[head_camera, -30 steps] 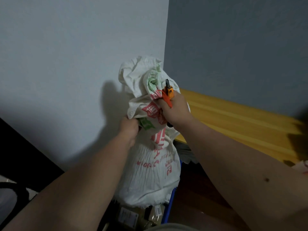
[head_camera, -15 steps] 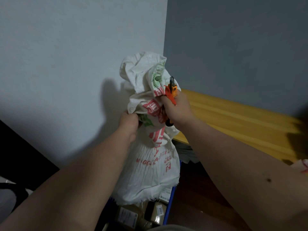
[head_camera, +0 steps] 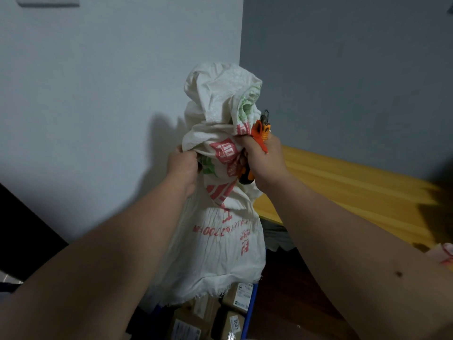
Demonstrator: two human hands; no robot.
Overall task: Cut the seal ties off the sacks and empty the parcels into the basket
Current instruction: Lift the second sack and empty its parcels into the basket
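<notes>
I hold a white woven sack [head_camera: 220, 241] with red and green print upside down in front of me, its frayed open mouth hanging just above the blue basket [head_camera: 250, 312]. My left hand [head_camera: 182, 168] grips the sack's left side. My right hand [head_camera: 263, 163] grips its right side together with an orange and black cutter [head_camera: 263, 127] and an orange seal tie [head_camera: 259, 141]. Several brown parcels [head_camera: 235, 312] with white labels lie in the basket under the mouth.
A yellow surface [head_camera: 355, 192] runs along the grey wall on the right. The white wall stands close behind the sack. Dark floor [head_camera: 294, 303] lies right of the basket. Something pink and white [head_camera: 443, 253] sits at the right edge.
Both hands have lifted the sack a little higher, so its open mouth has risen and more parcels show in the basket below.
</notes>
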